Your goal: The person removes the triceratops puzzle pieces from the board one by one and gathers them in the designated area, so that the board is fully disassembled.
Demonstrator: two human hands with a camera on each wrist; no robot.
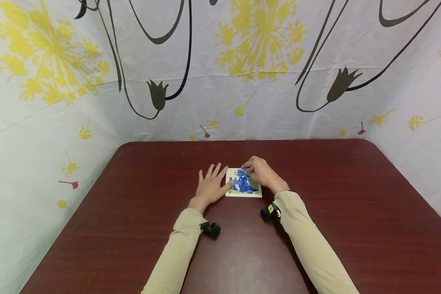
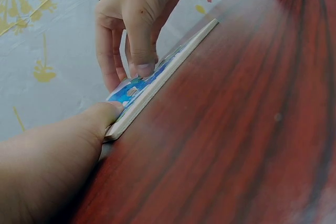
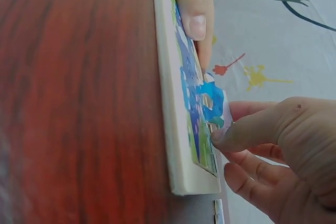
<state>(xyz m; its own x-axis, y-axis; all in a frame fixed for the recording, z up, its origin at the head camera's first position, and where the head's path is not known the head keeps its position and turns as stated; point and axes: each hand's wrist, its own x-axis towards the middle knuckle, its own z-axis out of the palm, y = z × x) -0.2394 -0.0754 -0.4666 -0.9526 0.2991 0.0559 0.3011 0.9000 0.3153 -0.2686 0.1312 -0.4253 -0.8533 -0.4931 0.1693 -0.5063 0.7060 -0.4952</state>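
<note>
A jigsaw puzzle board (image 1: 242, 195) with a white frame and a blue, purple and green picture lies flat on the table. My right hand (image 1: 262, 173) pinches a blue and pale puzzle piece (image 3: 214, 103) between thumb and fingers, tilted up over the far part of the picture. To the left, my left hand (image 1: 210, 185) lies with its fingers spread on the table. Its thumb (image 2: 109, 113) rests over the board's left edge, on the picture. In the right wrist view, the puzzle piece overlaps the pieces in the board, and the fingertips are right at its edge.
The dark red wooden table (image 1: 150, 175) has rounded far corners and meets a white patterned cloth (image 1: 206, 94) behind. Past the board's corner, a small flat piece (image 3: 219, 212) lies partly in view. Each sleeve carries a black wrist camera (image 1: 211, 230).
</note>
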